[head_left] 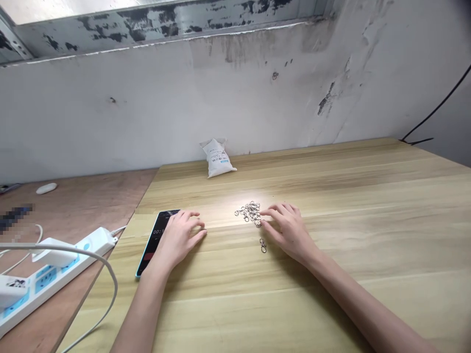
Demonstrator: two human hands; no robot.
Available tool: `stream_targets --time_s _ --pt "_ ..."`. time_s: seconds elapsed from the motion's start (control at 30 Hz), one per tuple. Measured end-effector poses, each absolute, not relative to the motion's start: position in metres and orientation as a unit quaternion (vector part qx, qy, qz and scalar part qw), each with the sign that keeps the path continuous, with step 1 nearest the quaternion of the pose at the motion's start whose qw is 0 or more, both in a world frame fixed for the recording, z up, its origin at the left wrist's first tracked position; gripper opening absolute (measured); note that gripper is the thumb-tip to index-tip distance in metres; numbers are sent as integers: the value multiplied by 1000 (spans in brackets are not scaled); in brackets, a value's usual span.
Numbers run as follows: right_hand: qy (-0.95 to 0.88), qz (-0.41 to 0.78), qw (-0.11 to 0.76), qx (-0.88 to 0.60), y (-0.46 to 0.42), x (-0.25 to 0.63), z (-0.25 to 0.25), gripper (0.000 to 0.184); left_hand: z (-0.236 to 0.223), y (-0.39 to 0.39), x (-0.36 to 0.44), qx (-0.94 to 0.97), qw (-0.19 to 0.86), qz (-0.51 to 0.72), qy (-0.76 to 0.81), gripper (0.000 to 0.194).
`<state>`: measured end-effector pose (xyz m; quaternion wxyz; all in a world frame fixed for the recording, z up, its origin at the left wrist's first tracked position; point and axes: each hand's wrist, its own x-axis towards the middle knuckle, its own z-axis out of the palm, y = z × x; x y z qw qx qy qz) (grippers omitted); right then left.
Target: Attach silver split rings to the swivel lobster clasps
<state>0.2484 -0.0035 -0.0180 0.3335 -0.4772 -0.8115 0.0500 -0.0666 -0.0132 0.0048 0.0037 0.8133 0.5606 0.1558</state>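
Open right-hand fingers (270, 214) touch swivel clasps (249, 212); a lone clasp (262, 245) points toward the person.

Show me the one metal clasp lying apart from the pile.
The clasp below the pile, beside the right hand; it alone lies separate, while the others are tangled together.

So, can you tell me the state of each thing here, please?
Left hand: open, resting against the phone.
Right hand: open, touching the metal clasps.
metal clasps: loose heap, two lying apart.
phone: lit, timer showing.
White bag: closed, upright by the wall.
Power strip: plugs inserted.
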Motion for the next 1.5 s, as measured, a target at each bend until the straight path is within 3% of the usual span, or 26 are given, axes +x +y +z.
stream_targets --time_s 0.27,0.4,0.9,1.17,1.5 --pt "-878 193 173 -402 -13 265 -1 6 4 -12 -61 814 67 166 553 13" --pt "-885 158 188 -397 -15 260 -9 2 5 -14 -48 823 73 183 533 11" --pt "-894 125 211 -375 -12 255 -20 21 -10 -25 -2 814 135 339 452 16" --pt "-893 121 202 -384 -14 250 -21 14 -7 -27 -2 792 175 339 477 15" --pt "-887 129 271 -350 -22 236 -21 10 -12 -27 0 789 187 358 463 12"
